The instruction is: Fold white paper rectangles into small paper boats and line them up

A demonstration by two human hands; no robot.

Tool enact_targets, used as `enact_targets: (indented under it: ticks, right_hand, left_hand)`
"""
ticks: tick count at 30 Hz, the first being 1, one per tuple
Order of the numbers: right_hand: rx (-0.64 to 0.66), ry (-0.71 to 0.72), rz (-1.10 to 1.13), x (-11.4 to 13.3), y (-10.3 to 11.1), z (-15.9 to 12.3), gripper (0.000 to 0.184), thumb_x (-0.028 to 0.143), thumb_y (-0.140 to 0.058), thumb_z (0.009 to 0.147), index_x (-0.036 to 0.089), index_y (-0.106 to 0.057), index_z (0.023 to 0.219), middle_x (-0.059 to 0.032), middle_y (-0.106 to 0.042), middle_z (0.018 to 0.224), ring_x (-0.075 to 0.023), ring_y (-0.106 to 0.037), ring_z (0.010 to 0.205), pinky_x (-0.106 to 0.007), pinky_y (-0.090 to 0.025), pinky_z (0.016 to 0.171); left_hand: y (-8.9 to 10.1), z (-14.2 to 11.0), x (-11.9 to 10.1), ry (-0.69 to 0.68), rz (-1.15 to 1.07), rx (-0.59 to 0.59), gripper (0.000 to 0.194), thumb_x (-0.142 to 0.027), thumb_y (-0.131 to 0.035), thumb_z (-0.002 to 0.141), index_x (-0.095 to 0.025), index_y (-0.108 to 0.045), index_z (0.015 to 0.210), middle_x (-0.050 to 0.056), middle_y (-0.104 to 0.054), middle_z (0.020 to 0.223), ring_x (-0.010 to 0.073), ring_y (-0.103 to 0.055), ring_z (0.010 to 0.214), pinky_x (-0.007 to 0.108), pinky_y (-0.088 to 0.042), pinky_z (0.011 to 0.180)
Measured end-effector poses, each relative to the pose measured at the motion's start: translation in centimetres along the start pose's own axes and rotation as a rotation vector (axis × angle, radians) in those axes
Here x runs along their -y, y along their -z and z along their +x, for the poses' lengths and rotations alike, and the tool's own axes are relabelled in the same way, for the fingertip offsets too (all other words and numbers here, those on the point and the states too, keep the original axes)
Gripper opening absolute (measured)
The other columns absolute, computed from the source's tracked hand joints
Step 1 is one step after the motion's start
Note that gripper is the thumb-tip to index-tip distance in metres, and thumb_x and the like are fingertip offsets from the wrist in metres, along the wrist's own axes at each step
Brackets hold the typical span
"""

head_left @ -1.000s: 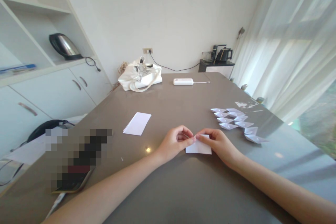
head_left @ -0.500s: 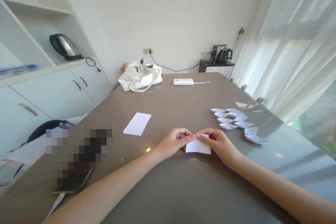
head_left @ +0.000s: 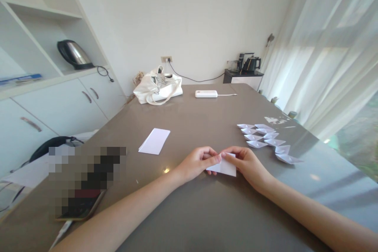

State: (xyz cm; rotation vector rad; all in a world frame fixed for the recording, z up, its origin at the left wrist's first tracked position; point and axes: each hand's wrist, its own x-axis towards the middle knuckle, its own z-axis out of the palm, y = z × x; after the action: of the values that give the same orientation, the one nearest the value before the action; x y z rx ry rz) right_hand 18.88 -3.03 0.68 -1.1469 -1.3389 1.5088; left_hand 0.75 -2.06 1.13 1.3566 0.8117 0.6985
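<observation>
A small folded sheet of white paper [head_left: 226, 167] is held between both hands above the near part of the table. My left hand [head_left: 201, 162] pinches its upper left side, with the thumb on top and fingers partly behind it. My right hand [head_left: 246, 161] grips the upper right side, its thumb close to the left one at the top edge. A crease with a folded-over left part shows on the paper. To the right lie several folded paper boats [head_left: 267, 136] in rows. Left of my hands rests a stack of white paper sheets [head_left: 154, 141].
On the grey table [head_left: 189, 126] a white bag [head_left: 158, 86] and a white power bank [head_left: 206, 94] with a cable lie at the back. Paper scraps [head_left: 276, 120] sit near the right edge. A phone [head_left: 81, 204], partly blurred out, charges at the left.
The left part of the paper has been folded over under my left thumb, and the left fingers now show beneath it. The view has tilted up slightly.
</observation>
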Motion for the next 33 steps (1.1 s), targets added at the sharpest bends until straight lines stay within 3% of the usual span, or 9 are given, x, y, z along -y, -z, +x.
enact_targets:
  ticks: [12, 20, 26, 33]
  right_hand:
    - [0.020, 0.029, 0.008, -0.10, -0.05, 0.24, 0.035, 0.048, -0.067, 0.074, 0.013, -0.068, 0.078, -0.0041, -0.068, 0.067, -0.0142, -0.058, 0.058, -0.025, -0.043, 0.056]
    - [-0.033, 0.018, -0.015, 0.07, -0.19, 0.27, 0.034, 0.045, -0.071, 0.067, 0.012, -0.068, 0.073, -0.0031, -0.066, 0.064, -0.0127, -0.056, 0.056, -0.023, -0.042, 0.053]
    - [-0.059, 0.001, 0.013, 0.21, 0.03, 0.35, 0.034, 0.045, -0.072, 0.066, 0.012, -0.066, 0.072, -0.0015, -0.063, 0.062, -0.0106, -0.053, 0.052, -0.022, -0.038, 0.049]
    - [-0.081, -0.006, -0.034, 0.16, -0.08, 0.44, 0.037, 0.046, -0.072, 0.064, 0.011, -0.067, 0.075, -0.0024, -0.063, 0.061, -0.0113, -0.052, 0.052, -0.022, -0.037, 0.048]
  left_hand:
    - [-0.32, 0.16, 0.45, -0.010, 0.027, -0.065, 0.040, -0.051, -0.066, 0.071, -0.014, -0.052, 0.077, 0.000, -0.060, 0.062, 0.0098, -0.056, 0.053, 0.021, -0.041, 0.050]
    - [-0.28, 0.28, 0.52, -0.016, 0.042, -0.048, 0.038, -0.049, -0.066, 0.073, -0.014, -0.052, 0.077, 0.000, -0.061, 0.061, 0.0099, -0.056, 0.052, 0.021, -0.044, 0.050]
    - [0.06, 0.27, 0.47, -0.030, 0.071, 0.005, 0.040, -0.052, -0.054, 0.081, -0.012, -0.058, 0.078, 0.001, -0.062, 0.061, 0.0109, -0.058, 0.052, 0.021, -0.045, 0.051]
    - [-0.06, 0.39, 0.50, 0.018, 0.080, -0.051, 0.038, -0.050, -0.063, 0.075, -0.012, -0.059, 0.076, 0.001, -0.062, 0.062, 0.0121, -0.061, 0.052, 0.020, -0.047, 0.050]
